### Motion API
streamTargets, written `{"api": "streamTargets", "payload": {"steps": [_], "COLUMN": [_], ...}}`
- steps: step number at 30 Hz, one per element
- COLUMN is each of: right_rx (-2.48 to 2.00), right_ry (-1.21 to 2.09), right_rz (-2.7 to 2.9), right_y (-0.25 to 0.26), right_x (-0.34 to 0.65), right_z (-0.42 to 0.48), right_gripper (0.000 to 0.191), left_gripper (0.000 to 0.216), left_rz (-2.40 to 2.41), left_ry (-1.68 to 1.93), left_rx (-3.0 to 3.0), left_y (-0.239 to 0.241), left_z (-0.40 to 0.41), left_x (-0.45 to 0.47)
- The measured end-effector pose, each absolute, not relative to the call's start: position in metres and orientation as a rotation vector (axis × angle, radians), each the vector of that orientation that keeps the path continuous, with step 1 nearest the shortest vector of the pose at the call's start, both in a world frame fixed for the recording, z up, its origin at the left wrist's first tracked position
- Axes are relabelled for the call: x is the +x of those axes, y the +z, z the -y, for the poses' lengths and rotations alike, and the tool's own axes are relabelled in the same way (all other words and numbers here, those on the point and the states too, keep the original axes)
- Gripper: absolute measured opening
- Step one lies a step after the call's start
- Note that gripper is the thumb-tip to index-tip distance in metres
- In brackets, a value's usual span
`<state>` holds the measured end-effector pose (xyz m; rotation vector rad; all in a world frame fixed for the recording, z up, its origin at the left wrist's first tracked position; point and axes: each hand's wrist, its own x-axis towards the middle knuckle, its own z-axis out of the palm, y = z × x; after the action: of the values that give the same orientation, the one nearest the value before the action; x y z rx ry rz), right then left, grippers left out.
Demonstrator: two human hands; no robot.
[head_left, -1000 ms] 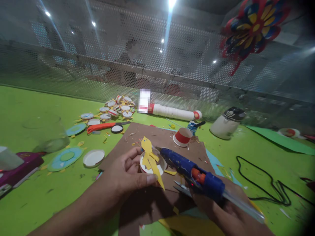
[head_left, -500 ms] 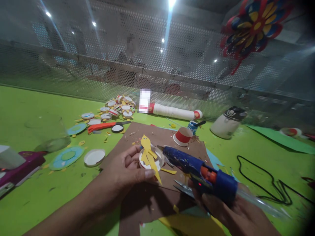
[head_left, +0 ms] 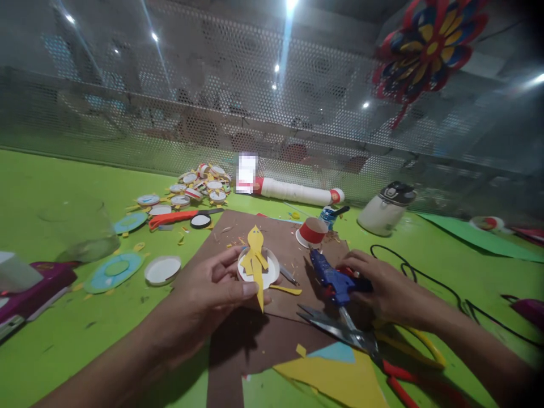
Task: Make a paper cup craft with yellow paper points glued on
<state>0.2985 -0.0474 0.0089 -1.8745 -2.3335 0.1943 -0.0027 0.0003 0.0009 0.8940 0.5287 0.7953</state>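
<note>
Yellow bird (head_left: 255, 258), pinched by left hand (head_left: 208, 294) fingers (head_left: 249, 290)

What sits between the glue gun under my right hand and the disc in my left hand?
Only flat bits on the brown sheet: a yellow paper strip and a small grey tool lie between the glue gun and the disc. The scissors lie nearer you, off that line.

Craft workshop
A green desk (head_left: 51, 187) strewn with paper discs (head_left: 199, 184), scissors (head_left: 335, 327), a glue gun (head_left: 329, 275) (blue), behind it a perforated metal screen (head_left: 170, 85).
</note>
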Motion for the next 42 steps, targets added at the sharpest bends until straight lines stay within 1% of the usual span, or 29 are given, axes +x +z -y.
{"api": "streamTargets", "payload": {"steps": [3,5,7,9,12,15,18,21,24,31,34,38,42], "right_rx": [-1.851,-1.805,-1.726,-1.585,-1.351,-1.292,-1.284,-1.307,-1.33,-1.296,-1.291,-1.366,-1.474], "right_ry": [0.196,0.154,0.082,0.041,0.043,0.03,-0.062,-0.201,-0.247,-0.241,-0.194,-0.122,-0.184], "right_rz": [2.414,2.432,2.371,2.27,2.144,2.146,2.21,2.292,2.348,2.345,2.301,2.31,2.352], "right_y": [-0.003,-0.003,0.005,0.019,0.036,0.039,0.034,0.032,0.033,0.029,0.026,0.022,0.017], "right_x": [0.326,0.331,0.317,0.287,0.231,0.191,0.174,0.17,0.167,0.166,0.167,0.164,0.159], "right_z": [0.037,0.035,0.038,0.043,0.046,0.037,0.025,0.02,0.021,0.025,0.027,0.032,0.033], "right_gripper": [0.037,0.04,0.036,0.024,0.012,0.009,0.003,0.011,0.007,0.002,0.004,0.007,0.005], "left_gripper": [0.06,0.067,0.076,0.08,0.072,0.054,0.045,0.042,0.04,0.042,0.038,0.037,0.035], "left_rz": [-0.561,-0.589,-0.609,-0.631,-0.65,-0.605,-0.581,-0.563,-0.526,-0.59,-0.65,-0.703,-0.665], "left_ry": [0.826,0.839,0.836,0.823,0.83,0.854,0.814,0.763,0.755,0.788,0.816,0.857,0.899], "left_rx": [0.864,0.838,0.814,0.805,0.825,0.858,0.86,0.874,0.886,0.915,0.923,0.947,1.02], "left_y": [0.0,-0.001,-0.002,-0.003,-0.006,-0.012,-0.015,-0.015,-0.013,-0.018,-0.018,-0.02,-0.027], "left_z": [0.0,0.001,0.002,0.003,0.004,0.005,0.006,0.006,0.006,0.004,0.005,0.005,0.004], "left_x": [-0.002,-0.002,-0.001,0.001,0.006,0.01,0.011,0.01,0.011,0.012,0.013,0.015,0.017]}}
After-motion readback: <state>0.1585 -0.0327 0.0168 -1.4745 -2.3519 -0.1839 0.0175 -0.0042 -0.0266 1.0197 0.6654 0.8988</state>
